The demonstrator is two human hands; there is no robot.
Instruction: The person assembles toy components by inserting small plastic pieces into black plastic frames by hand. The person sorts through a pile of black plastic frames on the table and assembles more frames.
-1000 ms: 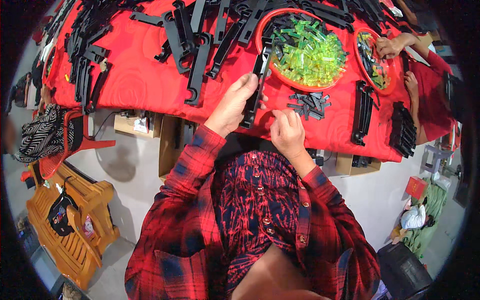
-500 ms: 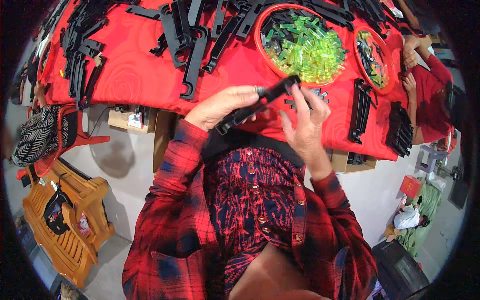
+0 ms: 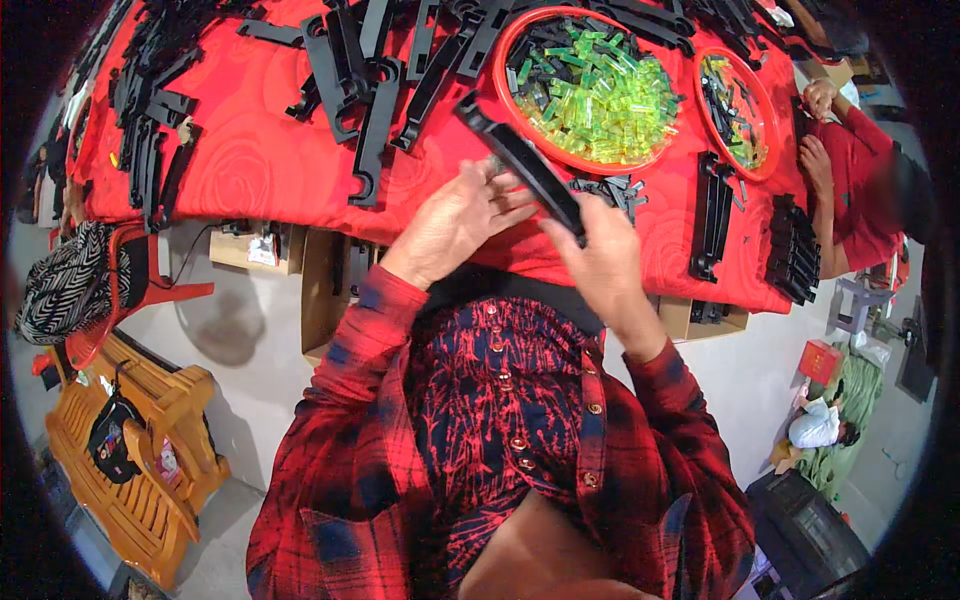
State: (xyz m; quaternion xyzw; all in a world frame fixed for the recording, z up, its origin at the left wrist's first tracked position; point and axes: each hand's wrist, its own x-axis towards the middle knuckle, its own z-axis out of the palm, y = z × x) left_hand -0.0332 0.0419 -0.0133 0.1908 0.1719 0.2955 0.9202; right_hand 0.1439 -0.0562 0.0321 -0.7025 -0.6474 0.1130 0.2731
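A long black plastic part (image 3: 523,160) hangs above the red-covered table edge, slanting from upper left to lower right. My right hand (image 3: 605,262) grips its lower right end between thumb and fingers. My left hand (image 3: 462,222) lies just left of the part, fingers stretched out and slightly blurred; it holds nothing I can see. Beyond the part stands a red round basin (image 3: 503,98) heaped with yellow-green translucent pieces (image 3: 610,105) and small black pieces (image 3: 540,55). Several small grey pieces (image 3: 622,190) lie on the cloth by its near rim.
Long black parts (image 3: 372,140) lie at the back, with another pile (image 3: 150,110) at far left. To the right are a smaller red basin (image 3: 770,130), a few black parts (image 3: 711,220) and a black stack (image 3: 792,250). A person in red (image 3: 865,190) sits at the right end.
The black part has swung round, its left end now pointing away from me. My left hand has let go of it, and my right hand has closed on its near end.
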